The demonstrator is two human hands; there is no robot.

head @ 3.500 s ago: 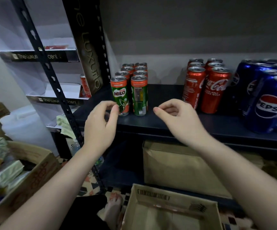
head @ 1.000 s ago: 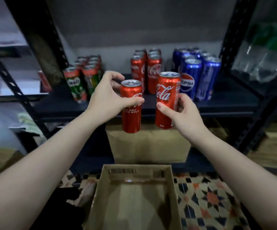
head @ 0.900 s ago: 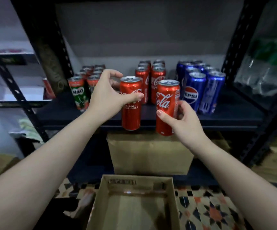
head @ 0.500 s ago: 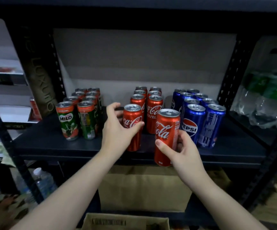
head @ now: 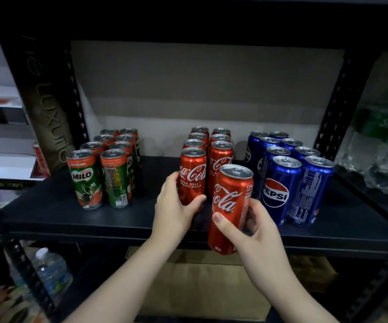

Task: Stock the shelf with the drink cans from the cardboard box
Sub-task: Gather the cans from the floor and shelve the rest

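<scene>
The black shelf board [head: 48, 213] carries three upright double rows: Milo cans [head: 109, 164] at left, Coca-Cola cans [head: 214, 145] at centre, Pepsi cans [head: 288, 169] at right. The Pepsi row stands just beside the right-hand can's path. The left hand [head: 174, 208] grips a red Coca-Cola can [head: 192, 176], set upright at the front of the left Coca-Cola column. The right hand [head: 253, 231] grips a second Coca-Cola can [head: 231, 206], tilted slightly, its base below the shelf's front edge. Below the shelf sit a plain cardboard box [head: 202, 290], contents not visible, and a water bottle [head: 51, 273].
</scene>
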